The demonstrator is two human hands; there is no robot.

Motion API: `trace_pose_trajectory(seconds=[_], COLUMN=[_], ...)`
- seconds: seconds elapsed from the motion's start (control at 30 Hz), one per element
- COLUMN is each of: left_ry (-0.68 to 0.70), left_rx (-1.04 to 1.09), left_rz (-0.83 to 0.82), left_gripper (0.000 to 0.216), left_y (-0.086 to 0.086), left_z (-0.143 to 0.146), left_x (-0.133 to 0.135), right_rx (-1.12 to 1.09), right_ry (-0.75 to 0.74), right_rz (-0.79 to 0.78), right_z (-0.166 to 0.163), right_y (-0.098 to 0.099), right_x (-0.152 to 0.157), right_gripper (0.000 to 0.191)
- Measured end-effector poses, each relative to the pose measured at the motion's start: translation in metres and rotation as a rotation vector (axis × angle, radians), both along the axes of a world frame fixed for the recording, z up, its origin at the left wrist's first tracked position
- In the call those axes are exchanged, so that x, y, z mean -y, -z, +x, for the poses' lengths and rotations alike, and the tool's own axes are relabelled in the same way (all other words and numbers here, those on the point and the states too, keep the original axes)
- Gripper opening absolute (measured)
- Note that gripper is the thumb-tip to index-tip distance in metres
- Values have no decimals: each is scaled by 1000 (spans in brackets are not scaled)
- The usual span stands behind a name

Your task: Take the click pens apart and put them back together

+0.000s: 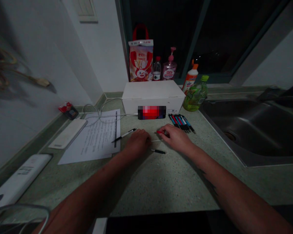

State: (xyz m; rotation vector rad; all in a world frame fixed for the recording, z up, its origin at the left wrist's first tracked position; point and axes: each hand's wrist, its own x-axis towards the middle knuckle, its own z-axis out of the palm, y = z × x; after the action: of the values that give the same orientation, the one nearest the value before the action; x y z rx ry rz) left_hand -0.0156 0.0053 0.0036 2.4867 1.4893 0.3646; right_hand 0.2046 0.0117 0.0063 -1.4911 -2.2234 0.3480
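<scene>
Both my hands rest on a speckled green counter. My left hand is curled, its fingers pinching the end of a thin white pen refill. My right hand is closed on a small red pen part near the refill's other end. A short black pen piece lies just in front of my hands. A black and white pen lies on a printed sheet of paper left of my left hand. Several coloured pens lie in a row behind my right hand.
A white box stands behind the pens, with a red bag, bottles and a green bottle near a dark window. A steel sink is at the right. A white cable, a small red pack and white devices lie left.
</scene>
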Motion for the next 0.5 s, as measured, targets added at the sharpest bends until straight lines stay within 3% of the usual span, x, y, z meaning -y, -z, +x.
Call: trace_pose_trajectory(seconds=[0.23,0.5], left_ry=[5,-175], left_rx=[-87,-66], left_rz=[0,50], left_gripper=[20,22], left_y=[2,-2], left_z=[-2,-16], left_x=[-4,-9], right_rx=[123,231], right_ry=[1,22], right_rz=[-21,-13], right_z=[2,7], right_y=[-4,-8], right_x=[1,1], right_gripper=[19,22])
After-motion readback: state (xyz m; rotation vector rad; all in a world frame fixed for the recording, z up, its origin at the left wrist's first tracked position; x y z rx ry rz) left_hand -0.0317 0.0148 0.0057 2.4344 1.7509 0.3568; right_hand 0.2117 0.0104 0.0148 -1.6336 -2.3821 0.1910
